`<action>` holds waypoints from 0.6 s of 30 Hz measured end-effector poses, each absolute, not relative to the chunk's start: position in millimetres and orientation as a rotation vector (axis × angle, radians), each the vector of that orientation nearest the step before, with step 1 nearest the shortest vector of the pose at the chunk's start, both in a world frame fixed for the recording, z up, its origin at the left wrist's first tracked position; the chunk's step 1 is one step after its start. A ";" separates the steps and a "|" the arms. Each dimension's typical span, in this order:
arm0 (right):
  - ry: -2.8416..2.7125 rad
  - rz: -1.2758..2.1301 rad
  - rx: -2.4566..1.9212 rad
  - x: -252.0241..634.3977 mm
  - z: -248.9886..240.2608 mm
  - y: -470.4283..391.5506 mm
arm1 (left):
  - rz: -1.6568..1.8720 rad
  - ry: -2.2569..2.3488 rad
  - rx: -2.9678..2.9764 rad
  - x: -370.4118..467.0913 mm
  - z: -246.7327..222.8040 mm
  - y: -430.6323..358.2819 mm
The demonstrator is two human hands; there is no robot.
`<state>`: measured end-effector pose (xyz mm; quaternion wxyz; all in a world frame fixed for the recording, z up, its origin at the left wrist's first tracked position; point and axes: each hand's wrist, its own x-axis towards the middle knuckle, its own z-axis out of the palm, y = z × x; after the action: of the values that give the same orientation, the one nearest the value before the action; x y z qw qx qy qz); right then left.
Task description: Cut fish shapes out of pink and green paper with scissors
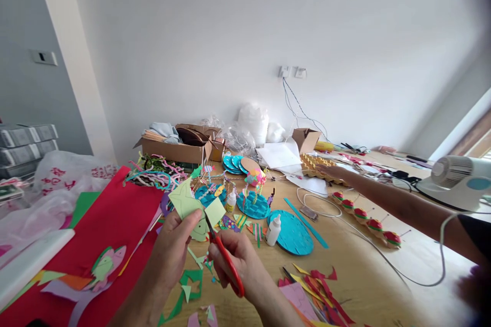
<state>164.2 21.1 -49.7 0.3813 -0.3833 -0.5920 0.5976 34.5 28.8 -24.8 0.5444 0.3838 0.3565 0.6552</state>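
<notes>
My left hand pinches a sheet of light green paper with pencil lines drawn on it. In my right hand is a pair of red-handled scissors, its fingers around the handles. The dark blades meet the paper's edge, where a squarish piece sticks out to the right of them. Whether that piece is still joined to the sheet I cannot tell. Beneath my hands lie green paper scraps. Beyond them are painted paper fish and a white glue bottle beside a blue painted disc.
Another person's arm reaches in from the right over a yellow egg-carton tray. Red paper covers the left side. A white cable crosses the table towards a white fan. Cardboard boxes stand by the wall.
</notes>
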 end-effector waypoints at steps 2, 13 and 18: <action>-1.519 1.521 -0.982 164.1 -49.7 21.0 | 1.546 0.836 0.911 35.0 -22.5 27.4; -1.507 1.524 -0.971 162.0 -49.2 19.8 | 1.501 0.833 0.887 36.8 -17.8 21.3; -1.504 1.504 -0.965 161.0 -50.4 19.2 | 1.497 0.835 0.862 36.5 -18.0 21.7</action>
<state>161.0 19.2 -50.4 0.3924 -0.3800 -0.5923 0.5922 36.5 21.7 -18.0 0.5740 0.3680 0.3563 0.6389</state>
